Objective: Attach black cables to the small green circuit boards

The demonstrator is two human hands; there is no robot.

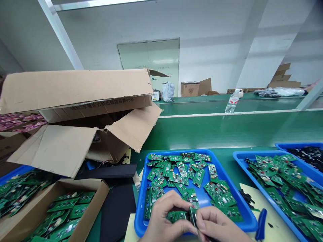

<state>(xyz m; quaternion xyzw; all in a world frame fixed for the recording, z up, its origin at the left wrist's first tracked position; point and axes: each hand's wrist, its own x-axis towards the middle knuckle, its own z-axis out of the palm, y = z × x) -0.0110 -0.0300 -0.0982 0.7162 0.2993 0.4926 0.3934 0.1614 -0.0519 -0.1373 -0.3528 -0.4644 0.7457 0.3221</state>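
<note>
Over the near side of a blue tray (pixel 139 201), my left hand (pixel 166 216) pinches a green circuit board (pixel 193 215) between thumb and fingers, turned nearly edge-on. My right hand (pixel 218 223) is closed against the board's right side. A dark piece shows beneath its fingers, too hidden to name. Many loose green circuit boards (pixel 179 178) with small red and white parts lie in the tray under and beyond both hands.
At right are a second blue tray (pixel 237 155) of boards, a bin of black parts (pixel 309 156) and a blue-handled tool (pixel 261 224). Cardboard boxes (pixel 75 87) crowd the left, above an open carton (pixel 99 193) of boards. A bottle (pixel 232 102) stands on the ledge.
</note>
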